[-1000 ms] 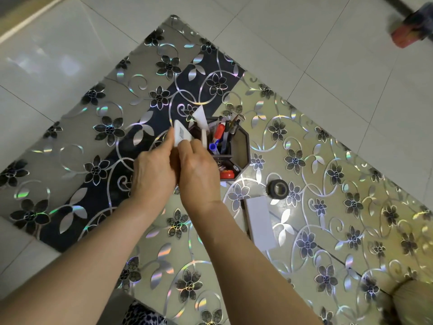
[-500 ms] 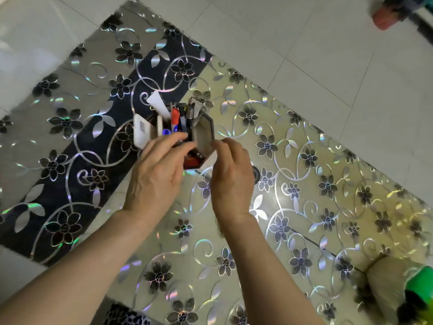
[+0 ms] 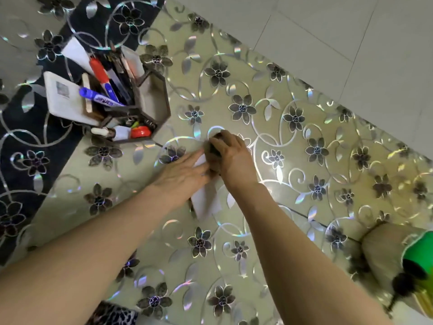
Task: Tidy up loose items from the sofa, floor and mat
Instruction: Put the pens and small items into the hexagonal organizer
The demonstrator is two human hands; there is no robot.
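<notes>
A brown hexagonal organizer (image 3: pixel 161 97) stands on the shiny floral surface (image 3: pixel 293 141) at upper left, holding red and blue markers (image 3: pixel 103 99), pens and white cards (image 3: pixel 61 99). Right of and below it, my right hand (image 3: pixel 234 158) curls its fingers around a dark tape roll (image 3: pixel 213 148) resting on the surface. My left hand (image 3: pixel 180 177) lies flat beside it, fingers stretched out over a white card (image 3: pixel 207 202) that lies on the surface. Both hands touch each other above the card, and the left fingertips are hidden.
A broom with straw bristles (image 3: pixel 384 249) and a green collar (image 3: pixel 419 252) lies at the lower right. White floor tiles (image 3: pixel 339 31) run along the top right. A dark band of the floral surface (image 3: pixel 21 146) fills the left. Leopard-print fabric (image 3: pixel 112 315) shows at the bottom edge.
Both hands left the organizer and moved down-right to the tape roll and white card. The right hand has closed around the roll; the view shifted closer.
</notes>
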